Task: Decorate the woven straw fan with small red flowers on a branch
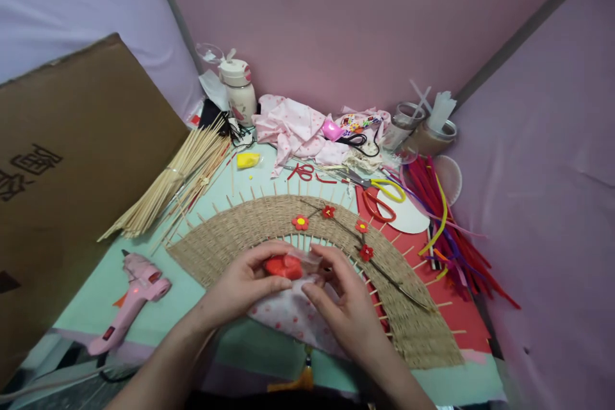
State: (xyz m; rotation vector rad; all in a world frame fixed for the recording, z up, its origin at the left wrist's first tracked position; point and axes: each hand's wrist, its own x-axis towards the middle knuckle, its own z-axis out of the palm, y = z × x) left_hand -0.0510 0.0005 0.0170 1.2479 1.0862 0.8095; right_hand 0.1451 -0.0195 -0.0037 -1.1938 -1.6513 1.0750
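My left hand (247,282) and my right hand (343,304) meet over the middle of a woven straw fan (230,234) lying on the table. Between them is a lump of red clay in a clear wrapper (284,266); my left fingers pinch it from the left, and my right fingers grip the wrapper's right end. Several red clay flowers (328,211) sit along a dark twig (384,272) on the fan's weave. White cloth with pink dots (288,314) fills the fan's inner part, under my hands.
A pink glue gun (132,298) lies front left. Bamboo skewers (177,179) and a brown cardboard box (72,160) are on the left. Yellow-and-orange scissors (379,195), red paper (451,314), pipe cleaners (446,230), pink fabric (293,128), jars (239,93) crowd the back and right.
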